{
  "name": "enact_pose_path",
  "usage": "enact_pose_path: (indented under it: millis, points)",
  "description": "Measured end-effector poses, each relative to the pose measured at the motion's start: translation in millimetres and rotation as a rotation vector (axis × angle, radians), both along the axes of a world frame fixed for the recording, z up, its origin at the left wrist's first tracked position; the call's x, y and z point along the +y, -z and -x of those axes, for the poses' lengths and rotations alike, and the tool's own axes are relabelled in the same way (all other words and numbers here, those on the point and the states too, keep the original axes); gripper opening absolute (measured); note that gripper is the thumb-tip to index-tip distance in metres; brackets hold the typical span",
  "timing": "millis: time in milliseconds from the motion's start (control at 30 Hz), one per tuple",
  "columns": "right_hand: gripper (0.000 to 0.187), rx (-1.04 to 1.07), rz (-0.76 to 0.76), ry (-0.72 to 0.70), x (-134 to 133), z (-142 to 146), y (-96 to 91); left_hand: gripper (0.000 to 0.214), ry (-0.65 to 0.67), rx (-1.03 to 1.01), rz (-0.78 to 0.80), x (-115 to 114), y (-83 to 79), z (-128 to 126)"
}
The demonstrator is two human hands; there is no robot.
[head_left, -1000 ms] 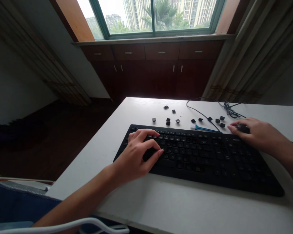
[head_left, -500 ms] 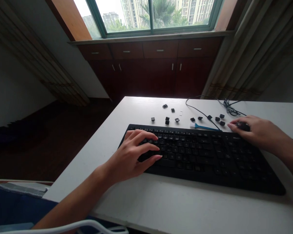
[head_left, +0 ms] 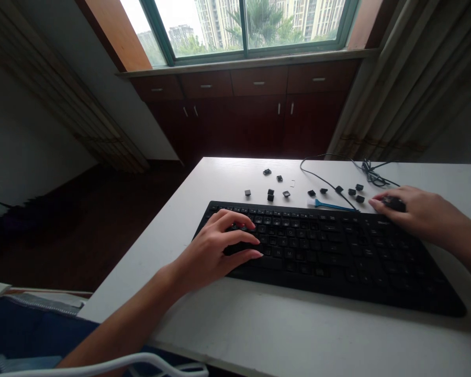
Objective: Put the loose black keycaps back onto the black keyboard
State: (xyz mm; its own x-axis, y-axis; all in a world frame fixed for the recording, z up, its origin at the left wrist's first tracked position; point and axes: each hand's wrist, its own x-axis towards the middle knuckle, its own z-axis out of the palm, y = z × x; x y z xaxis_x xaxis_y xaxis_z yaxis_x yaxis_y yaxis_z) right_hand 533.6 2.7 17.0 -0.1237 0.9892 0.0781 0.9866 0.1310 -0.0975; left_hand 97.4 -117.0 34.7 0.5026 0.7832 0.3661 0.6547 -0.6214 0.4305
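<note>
Twelve loose black keycaps [head_left: 270, 195] lie on the far part of your white table [head_left: 298, 335], strewn in a band from left of centre to the right, beyond the keyboard and not touching it. One small pale piece [head_left: 292, 183] lies among them, too small to identify. Next entry: your black full-size keyboard [head_left: 329, 256], flat on the near part of the table, its far edge just short of the scattered caps. Most of its keys sit in their rows, so the caps lying off make up a small share, and the greater part of the board is capped. Whether bare sockets show under your left hand cannot be told; the hand and its shadow hide that area. Your hands are well apart. Your left hand [head_left: 215, 246] lies over the left part of the keys, fingers [head_left: 239, 226] curled down onto the keytops; whether they pinch a cap cannot be told. Your right hand [head_left: 416, 214] sits at the far right of the keyboard, closed around a small dark object [head_left: 393, 204], its kind hidden by the fingers. Also on the table: a blue-handled brush [head_left: 332, 207] with white bristles, just beyond the keyboard, and a black cable [head_left: 325, 180] looping to a tangled bundle at far right. Beyond the table: dark wooden cabinets [head_left: 251, 120] beneath a window [head_left: 243, 26].
</note>
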Motion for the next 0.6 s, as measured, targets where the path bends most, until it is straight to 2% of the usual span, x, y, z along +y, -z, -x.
enact_pose_path:
  millis: [333,600]
  points:
    - [0.056,0.009,-0.001,0.005,1.0,-2.9,2.2,0.015,-0.019,-0.036,-0.012,-1.2,1.7,-0.8]
    - [0.052,0.017,-0.020,-0.013,1.1,-4.2,3.9,0.030,-0.007,-0.082,-0.038,-4.6,-6.2,-1.4]
